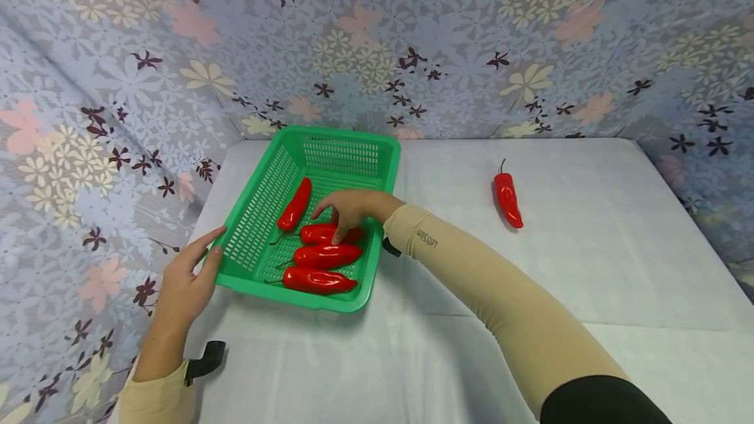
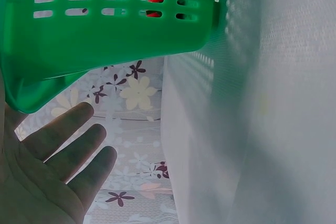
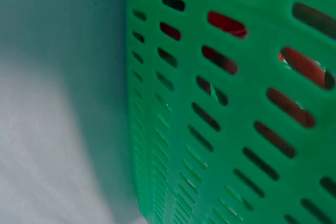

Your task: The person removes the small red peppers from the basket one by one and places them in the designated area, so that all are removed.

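Observation:
A green basket (image 1: 385, 214) with slotted walls stands on the white-covered table, tilted slightly in the head view. Inside lie several red peppers: one slanted pepper (image 1: 295, 205) at the left, and a row with a middle pepper (image 1: 327, 256) and a front pepper (image 1: 319, 281). My right hand (image 1: 352, 207) reaches over the basket's right wall, thumb against the rear pepper (image 1: 315, 234) of the row and a finger spread away from it. The left hand (image 1: 191, 278) pinches the basket's left rim between thumb and forefinger; its other fingers (image 2: 79, 153) stretch out underneath.
Another red pepper (image 1: 508, 200) lies on the white table cover (image 1: 589, 247), to the basket's right. Flower-patterned cloth (image 1: 442, 38) hangs behind and at both sides. A black wrist mount (image 1: 207, 360) sticks out from the left sleeve.

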The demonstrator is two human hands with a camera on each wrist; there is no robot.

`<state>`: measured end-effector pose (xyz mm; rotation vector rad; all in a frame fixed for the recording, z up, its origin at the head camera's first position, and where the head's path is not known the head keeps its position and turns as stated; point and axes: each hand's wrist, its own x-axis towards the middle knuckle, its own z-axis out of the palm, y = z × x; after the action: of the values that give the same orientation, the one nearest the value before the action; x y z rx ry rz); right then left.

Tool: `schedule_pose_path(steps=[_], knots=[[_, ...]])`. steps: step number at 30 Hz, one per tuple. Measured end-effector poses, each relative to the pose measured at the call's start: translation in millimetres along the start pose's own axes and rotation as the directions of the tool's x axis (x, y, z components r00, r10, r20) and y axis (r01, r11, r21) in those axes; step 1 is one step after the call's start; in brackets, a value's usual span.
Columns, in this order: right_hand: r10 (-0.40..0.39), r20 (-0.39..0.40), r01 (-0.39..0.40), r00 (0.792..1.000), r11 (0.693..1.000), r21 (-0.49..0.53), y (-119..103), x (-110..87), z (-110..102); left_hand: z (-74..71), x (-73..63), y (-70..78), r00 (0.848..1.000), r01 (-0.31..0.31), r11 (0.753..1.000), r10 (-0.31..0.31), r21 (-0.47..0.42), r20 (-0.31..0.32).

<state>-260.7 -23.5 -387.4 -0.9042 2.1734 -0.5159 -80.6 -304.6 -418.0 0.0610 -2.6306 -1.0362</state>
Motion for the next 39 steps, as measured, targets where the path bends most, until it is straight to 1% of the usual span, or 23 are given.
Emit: schedule_pose_path(steps=[8, 16, 22, 24, 26, 29, 31, 34, 35, 39], knots=[[-0.021, 0.014, 0.022, 1.000, 0.999, -0.033, -0.3, -2.4, -0.7, -0.7, -0.6, 0.9, 1.000, 0.016, 1.000, -0.016, 0.010, 0.007], [-0.062, -0.039, 0.063, 0.997, 0.998, 0.030, 3.2, -6.6, -5.7, 0.2, -1.3, 0.6, 1.000, 0.015, 1.000, -0.016, 0.017, 0.014], [-0.101, -0.064, 0.106, 0.993, 0.992, 0.065, -4.1, -19.2, -16.9, -0.2, -1.8, 0.6, 1.000, 0.021, 1.000, -0.022, 0.022, 0.021], [-0.103, -0.086, 0.111, 0.991, 0.989, 0.094, -7.9, -25.2, -22.9, -0.8, -1.8, 0.6, 1.000, 0.021, 0.999, -0.022, 0.025, 0.020], [-0.094, -0.115, 0.111, 0.989, 0.982, 0.150, -10.5, -31.8, -29.1, -1.2, -1.9, 0.6, 1.000, 0.021, 0.999, -0.022, 0.025, 0.021], [-0.074, -0.163, 0.115, 0.984, 0.961, 0.253, -9.5, -42.4, -37.8, -1.1, -2.2, 0.5, 1.000, 0.021, 1.000, -0.022, 0.023, 0.023], [-0.058, -0.211, 0.122, 0.976, 0.945, 0.303, -5.0, -49.0, -43.0, -0.6, -1.9, 0.6, 1.000, 0.017, 1.000, -0.017, 0.022, 0.022], [-0.020, -0.289, 0.134, 0.957, 0.916, 0.378, 4.8, -59.7, -50.5, -0.2, -1.4, 1.0, 1.000, 0.014, 1.000, -0.014, 0.022, 0.023], [-0.005, -0.314, 0.134, 0.949, 0.911, 0.391, 8.6, -63.6, -53.2, -0.2, -1.5, 1.4, 1.000, 0.012, 1.000, -0.012, 0.025, 0.024], [0.083, -0.388, 0.109, 0.918, 0.887, 0.448, 24.1, -80.8, -64.7, -1.2, -2.2, 2.2, 1.000, 0.014, 0.999, -0.015, 0.029, 0.024]])
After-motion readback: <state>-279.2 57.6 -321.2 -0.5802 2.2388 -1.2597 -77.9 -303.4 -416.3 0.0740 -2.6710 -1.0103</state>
